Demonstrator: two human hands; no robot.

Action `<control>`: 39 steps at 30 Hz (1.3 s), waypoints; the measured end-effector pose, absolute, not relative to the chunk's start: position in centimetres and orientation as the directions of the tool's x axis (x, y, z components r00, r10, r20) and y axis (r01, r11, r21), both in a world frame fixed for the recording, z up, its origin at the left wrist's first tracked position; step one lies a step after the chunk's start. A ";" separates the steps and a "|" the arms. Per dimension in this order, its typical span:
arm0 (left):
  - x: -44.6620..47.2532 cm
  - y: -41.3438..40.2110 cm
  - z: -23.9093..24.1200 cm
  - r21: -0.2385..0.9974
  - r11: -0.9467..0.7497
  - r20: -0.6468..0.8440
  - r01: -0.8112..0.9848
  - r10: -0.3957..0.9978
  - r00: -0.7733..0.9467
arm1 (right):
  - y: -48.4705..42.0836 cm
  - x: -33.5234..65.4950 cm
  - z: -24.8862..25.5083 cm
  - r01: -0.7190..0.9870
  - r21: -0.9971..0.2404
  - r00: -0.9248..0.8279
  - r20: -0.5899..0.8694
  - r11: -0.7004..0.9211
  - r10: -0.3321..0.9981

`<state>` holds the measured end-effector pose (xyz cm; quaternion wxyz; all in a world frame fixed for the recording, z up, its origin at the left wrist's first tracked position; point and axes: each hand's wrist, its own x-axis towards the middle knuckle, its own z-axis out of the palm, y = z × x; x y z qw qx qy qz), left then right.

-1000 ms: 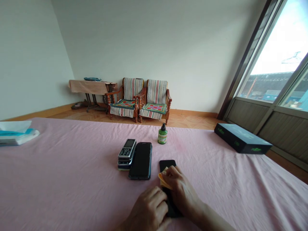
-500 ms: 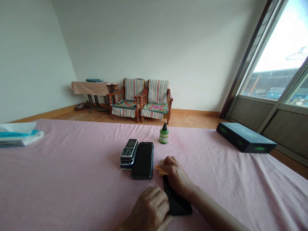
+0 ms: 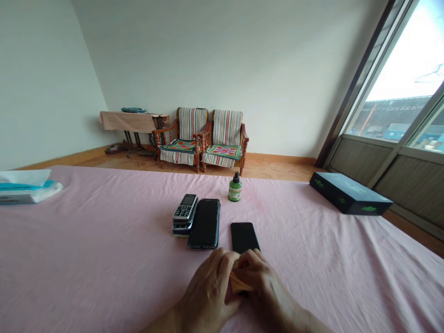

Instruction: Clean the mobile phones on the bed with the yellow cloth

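A black smartphone (image 3: 244, 237) lies on the pink cloth cover, its near end hidden under my hands. My right hand (image 3: 265, 280) is closed on a small orange-yellow cloth (image 3: 240, 283), just over the phone's near part. Close against it, my left hand (image 3: 213, 289) has its fingers curled around the cloth's other side; the fingertips are partly hidden. To the left, another dark smartphone (image 3: 204, 224) rests on top of a stack. Beside it, a keypad phone (image 3: 185, 208) tops a second pile of phones.
A green spray bottle (image 3: 235, 188) with a black top stands beyond the phones. At the right edge sits a black box (image 3: 350, 194) with green markings. A tissue pack (image 3: 31, 189) lies far left. Two wooden chairs (image 3: 225, 138) stand past the pink cover (image 3: 114, 259).
My right hand has drawn the cloth back toward me along the phone. My left hand has come up to meet it at the cloth. The phone's far end now shows.
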<state>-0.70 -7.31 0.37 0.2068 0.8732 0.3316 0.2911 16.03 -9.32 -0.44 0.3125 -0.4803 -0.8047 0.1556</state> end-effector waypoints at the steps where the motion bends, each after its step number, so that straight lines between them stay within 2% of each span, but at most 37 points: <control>1: -0.7 -7.2 0.3 0.554 -0.691 0.368 0.464 0.704 0.608 | -9.7 16.0 -0.4 0.684 -0.543 -0.346 0.347 0.488 0.872; 7: -0.9 -6.4 -0.3 0.531 -0.724 0.387 0.440 0.670 0.634 | -11.3 16.1 -0.2 0.669 -0.531 -0.389 0.347 0.520 0.854; 11: -1.0 -5.9 -0.2 0.548 -0.734 0.349 0.401 0.636 0.688 | -11.8 16.3 -1.3 0.657 -0.533 -0.338 0.423 0.533 0.841; 16: -1.0 -5.4 -0.5 0.564 -0.720 0.305 0.405 0.637 0.708 | -12.3 16.4 -1.8 0.658 -0.531 -0.331 0.433 0.534 0.838; 22: -1.0 -5.4 -0.6 0.596 -0.679 0.276 0.428 0.674 0.685 | -10.5 16.7 -1.1 0.695 -0.558 -0.272 0.380 0.453 0.884; 30: -1.3 -5.6 -1.0 0.639 -0.638 0.269 0.430 0.709 0.652 | -6.8 17.9 -1.0 0.736 -0.539 -0.173 0.435 0.409 0.884; 39: -1.2 -5.6 -1.1 0.630 -0.641 0.275 0.439 0.712 0.646 | -12.0 18.1 -1.0 0.714 -0.528 -0.316 0.344 0.460 0.884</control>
